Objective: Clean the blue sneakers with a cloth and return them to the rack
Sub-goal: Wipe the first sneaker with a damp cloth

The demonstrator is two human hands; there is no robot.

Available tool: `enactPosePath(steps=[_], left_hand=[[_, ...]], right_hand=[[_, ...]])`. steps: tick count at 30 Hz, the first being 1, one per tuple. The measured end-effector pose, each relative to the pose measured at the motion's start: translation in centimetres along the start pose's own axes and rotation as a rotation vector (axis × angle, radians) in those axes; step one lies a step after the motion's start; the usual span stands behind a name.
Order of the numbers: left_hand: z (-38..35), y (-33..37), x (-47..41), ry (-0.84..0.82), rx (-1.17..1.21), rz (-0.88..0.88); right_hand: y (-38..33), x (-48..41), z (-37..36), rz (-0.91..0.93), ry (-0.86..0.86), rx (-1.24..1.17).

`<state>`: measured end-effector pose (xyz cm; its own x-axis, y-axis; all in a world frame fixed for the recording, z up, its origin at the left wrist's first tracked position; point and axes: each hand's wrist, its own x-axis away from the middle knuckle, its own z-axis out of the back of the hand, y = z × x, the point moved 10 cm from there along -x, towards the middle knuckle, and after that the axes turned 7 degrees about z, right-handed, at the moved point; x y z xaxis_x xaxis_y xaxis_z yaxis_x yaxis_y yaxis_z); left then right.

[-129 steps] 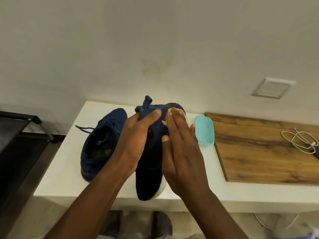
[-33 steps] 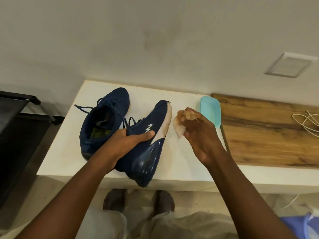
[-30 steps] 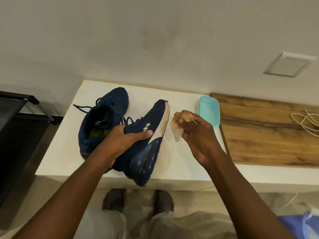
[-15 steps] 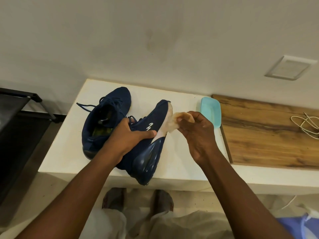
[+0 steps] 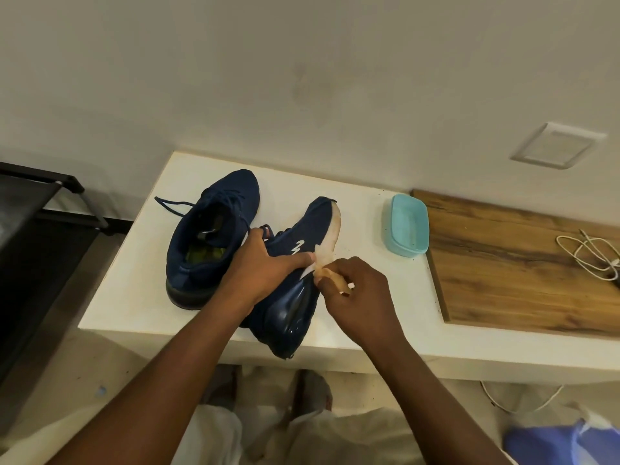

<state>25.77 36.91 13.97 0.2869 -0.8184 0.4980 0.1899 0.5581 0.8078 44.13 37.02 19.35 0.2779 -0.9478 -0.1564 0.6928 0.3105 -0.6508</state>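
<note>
cloth has slid down the sole edge, from toe toward heel

since half a second ago the right hand (image 5: 364, 298) has drawn the cloth (image 5: 322, 261) back along the pale sole edge, and it now sits beside the glossy heel part. nearest the viewer, that hand pinches the small, limp, tan cloth in curled fingertips and presses it to the held sneaker (image 5: 295, 307). the left hand (image 5: 265, 265) wraps over the sneaker's middle, thumb along its side, tipping it on edge with the heel hanging past the front lip of the white desk (image 5: 134, 297).

the shoe looks light. its knit upper is probably soft and would give under the fingers, and the shiny heel panel may be slick. the midfoot or the stiffer sole looks the surest place to hold it.

just behind, the second sneaker (image 5: 214, 229) stands upright on the desk, touching the first. further right is a teal dish (image 5: 407, 228), then a wooden board (image 5: 520, 273) with a white cable (image 5: 590, 256). a dark rack (image 5: 40, 209) stands at far left.
</note>
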Motion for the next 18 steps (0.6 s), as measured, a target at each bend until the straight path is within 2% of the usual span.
enactPosePath(steps=[3, 6, 9, 14, 18], left_hand=[[-0.2, -0.1, -0.2, -0.015, -0.008, -0.002], [-0.3, 0.1, -0.2, -0.019, -0.015, -0.011], [-0.5, 0.3, -0.1, -0.023, -0.02, -0.026], [-0.8, 0.5, -0.2, -0.02, -0.051, -0.039], [-0.6, 0.4, -0.3, -0.026, -0.017, -0.041]], right_hand=[[0.6, -0.7, 0.1, -0.071, 0.015, -0.067], [0.6, -1.9, 0.1, -0.029, 0.021, -0.02], [0.2, -3.6, 0.4, 0.049, 0.106, 0.006], [0.6, -5.1, 1.4, 0.037, 0.271, -0.01], [-0.3, -2.5, 0.6, 0.061, 0.192, 0.098]])
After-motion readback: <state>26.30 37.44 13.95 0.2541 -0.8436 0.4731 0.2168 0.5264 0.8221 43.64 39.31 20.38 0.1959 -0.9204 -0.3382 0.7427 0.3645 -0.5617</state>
